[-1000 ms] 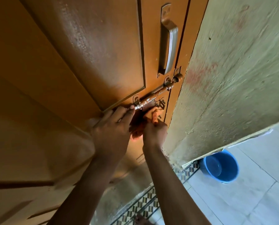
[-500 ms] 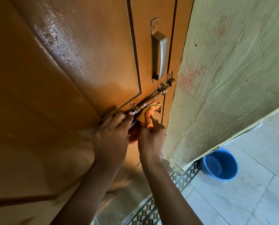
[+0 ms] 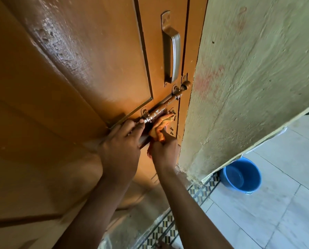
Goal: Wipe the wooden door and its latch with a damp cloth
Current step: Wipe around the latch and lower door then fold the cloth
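Since a moment ago the cloth [image 3: 160,125] has crept up from below the bolt to press against its underside, and the right hand [image 3: 165,153] has followed it. That hand's fingers are curled shut, pinching the orange cloth, with its bunched tip pushed up under the latch [image 3: 165,103]. The left hand [image 3: 121,150] is flat against the door [image 3: 89,65], its fingers close together and their tips resting on the near end of the bolt. The bolt runs slantwise, up and to the right from both hands toward the door's edge beside the wall [image 3: 254,72], so the unwiped stretch likely lies further along that line, nearer the right hand. How the cloth meets the plate under the bolt is hidden by the hands and shadow.
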Demonstrator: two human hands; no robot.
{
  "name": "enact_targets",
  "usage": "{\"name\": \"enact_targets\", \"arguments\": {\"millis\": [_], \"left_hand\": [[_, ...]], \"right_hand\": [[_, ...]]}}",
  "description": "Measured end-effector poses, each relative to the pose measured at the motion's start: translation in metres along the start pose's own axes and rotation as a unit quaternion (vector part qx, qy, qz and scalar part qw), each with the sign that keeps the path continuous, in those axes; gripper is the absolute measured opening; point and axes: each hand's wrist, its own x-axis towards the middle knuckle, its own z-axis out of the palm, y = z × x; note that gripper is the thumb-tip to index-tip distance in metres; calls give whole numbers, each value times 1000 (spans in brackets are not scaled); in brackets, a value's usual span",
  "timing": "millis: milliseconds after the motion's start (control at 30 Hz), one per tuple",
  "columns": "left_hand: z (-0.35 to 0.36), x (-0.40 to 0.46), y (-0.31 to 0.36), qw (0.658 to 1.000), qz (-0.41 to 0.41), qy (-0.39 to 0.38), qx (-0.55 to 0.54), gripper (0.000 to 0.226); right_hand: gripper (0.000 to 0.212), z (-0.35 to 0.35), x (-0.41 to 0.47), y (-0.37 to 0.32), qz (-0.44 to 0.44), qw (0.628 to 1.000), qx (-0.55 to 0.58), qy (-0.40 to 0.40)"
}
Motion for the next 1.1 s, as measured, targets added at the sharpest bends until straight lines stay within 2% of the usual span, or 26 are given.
{"name": "enact_targets", "arguments": {"millis": [67,167,233,300,400,533,600,733,800,867,933,1000,1067,1100], "left_hand": [[0,0,0,1000,-4,6,3,32],[1,-2,-1,1000,-5,0,-7,27],[2,-3,-1,1000,-8,-3,-8,28],[3,-3,0,1000,-14,0,-1,28],[3,-2,-1,1000,-9,16,0,23],[2,0,-2,1000,-4,11,-20,33],[3,-2,-1,1000,-10,7,-17,29],[4,-2,-1,1000,0,19,4,26],[4,-2,0,1000,4,19,7,28],[2,-1,1,1000,4,23,-5,34],[2,-1,1,1000,3,25,-1,35],[4,-3,0,1000,4,23,11,26],[6,-4,-1,999,7,35,20,22],[7,-5,-3,999,11,39,22,22]], "right_hand": [[28,0,4,-4,10,999,32,6],[24,0,-15,-12,-80,996,46,7],[28,1,-16,-1,-108,994,6,-5],[28,1,-2,7,-83,996,-24,11],[23,3,14,-2,-22,998,38,34],[29,9,-17,-2,-103,994,16,25],[32,8,-18,7,-109,994,-8,24],[22,10,8,-9,-28,991,107,73],[24,16,-2,-12,-62,990,100,82],[33,18,-17,4,-124,990,25,63],[32,14,-17,21,-159,986,1,49],[29,16,-1,16,-117,990,20,72],[35,21,17,7,-52,992,70,90],[39,25,17,2,-46,991,82,91]]}}
